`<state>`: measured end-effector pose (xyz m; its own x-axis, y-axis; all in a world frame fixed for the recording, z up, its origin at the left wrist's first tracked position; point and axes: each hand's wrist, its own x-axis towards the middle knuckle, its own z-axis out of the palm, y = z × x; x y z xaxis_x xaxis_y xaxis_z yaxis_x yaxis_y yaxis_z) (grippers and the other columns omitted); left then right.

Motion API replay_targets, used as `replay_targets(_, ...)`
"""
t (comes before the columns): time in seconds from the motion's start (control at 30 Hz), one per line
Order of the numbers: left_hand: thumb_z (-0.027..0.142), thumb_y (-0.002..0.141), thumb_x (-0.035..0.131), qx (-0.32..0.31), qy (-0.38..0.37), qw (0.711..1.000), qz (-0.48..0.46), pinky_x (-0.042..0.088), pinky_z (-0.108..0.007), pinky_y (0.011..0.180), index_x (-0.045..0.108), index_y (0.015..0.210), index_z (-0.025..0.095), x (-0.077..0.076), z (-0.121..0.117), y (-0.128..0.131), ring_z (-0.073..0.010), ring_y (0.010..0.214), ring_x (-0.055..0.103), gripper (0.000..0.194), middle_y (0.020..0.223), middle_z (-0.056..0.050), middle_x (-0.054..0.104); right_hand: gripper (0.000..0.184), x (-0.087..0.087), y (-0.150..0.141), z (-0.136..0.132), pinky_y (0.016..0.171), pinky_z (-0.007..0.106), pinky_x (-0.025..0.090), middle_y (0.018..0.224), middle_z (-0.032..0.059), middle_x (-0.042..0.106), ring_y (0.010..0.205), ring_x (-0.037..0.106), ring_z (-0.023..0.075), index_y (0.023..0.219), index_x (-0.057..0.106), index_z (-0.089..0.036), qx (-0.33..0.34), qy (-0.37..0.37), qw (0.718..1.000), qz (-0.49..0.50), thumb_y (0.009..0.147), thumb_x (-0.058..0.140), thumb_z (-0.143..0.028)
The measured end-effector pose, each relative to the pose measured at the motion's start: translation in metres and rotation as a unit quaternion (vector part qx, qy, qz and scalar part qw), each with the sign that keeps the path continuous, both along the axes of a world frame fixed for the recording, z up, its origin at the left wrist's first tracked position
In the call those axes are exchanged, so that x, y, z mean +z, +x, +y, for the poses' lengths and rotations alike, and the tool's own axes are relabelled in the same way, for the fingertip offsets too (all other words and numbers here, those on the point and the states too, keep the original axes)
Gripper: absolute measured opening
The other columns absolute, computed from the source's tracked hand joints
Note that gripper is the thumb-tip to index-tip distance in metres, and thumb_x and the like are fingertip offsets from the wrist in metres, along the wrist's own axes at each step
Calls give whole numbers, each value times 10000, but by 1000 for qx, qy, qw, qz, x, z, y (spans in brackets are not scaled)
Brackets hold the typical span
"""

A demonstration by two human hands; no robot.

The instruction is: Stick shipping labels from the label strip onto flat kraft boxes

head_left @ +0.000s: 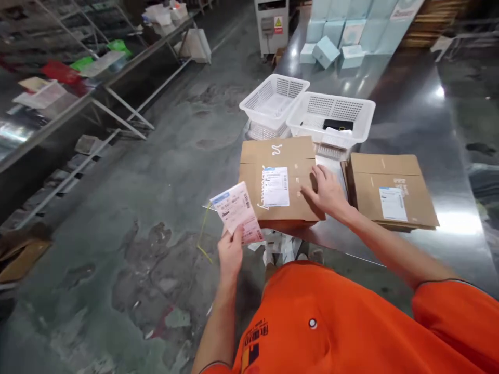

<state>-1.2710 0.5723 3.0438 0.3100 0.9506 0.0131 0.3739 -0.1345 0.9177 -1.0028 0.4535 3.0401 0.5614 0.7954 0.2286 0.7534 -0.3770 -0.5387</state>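
Some pink shipping labels (236, 212) rest in left hand (231, 254).

The person's left hand (230, 254) held up a small sheaf of pink printed shipping slips (236, 212), gripped by their lower edge, barcodes showing. The right hand (326, 193) lay with spread fingers on a flat brown cardboard mailer (278, 179), which bore a white barcoded label (275, 187) near its middle and rested on a steel table (351, 244).
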Motion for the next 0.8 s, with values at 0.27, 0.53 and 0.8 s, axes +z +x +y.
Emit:
replay_targets(0.27, 391, 729, 700, -96, -95, 991, -8, 517, -294, 840, 748, 933, 157, 31, -59, 23, -226, 929, 659, 314, 962, -64, 730, 678, -4, 59, -72, 961, 427, 461, 1243, 144, 542, 1081, 554, 274, 1351, 481, -124, -117, 97, 955, 252, 770, 623, -443)
replay_targets(0.53, 394, 654, 760, -184, -271, 944, -42, 540, -268, 671, 752, 841, 134, 28, -102, 73, -168, 718, 647, 321, 817, -56, 723, 752, -51, 201, -263, 948, 552, 434, 1238, 167, 555, 1076, 557, 352, 1285, 566, -145, -253, 64, 941, 217, 654, 745, -514)
replay_targets(0.8, 406, 650, 739, -169, -263, 950, -22, 506, -258, 614, 734, 760, 114, 17, -122, 79, -145, 636, 594, 312, 695, -38, 677, 691, 44, 84, -118, 847, 341, 511, 1269, 94, 526, 1067, 558, 218, 1379, 435, -233, 195, 86, 930, 300, 775, 656, -483)
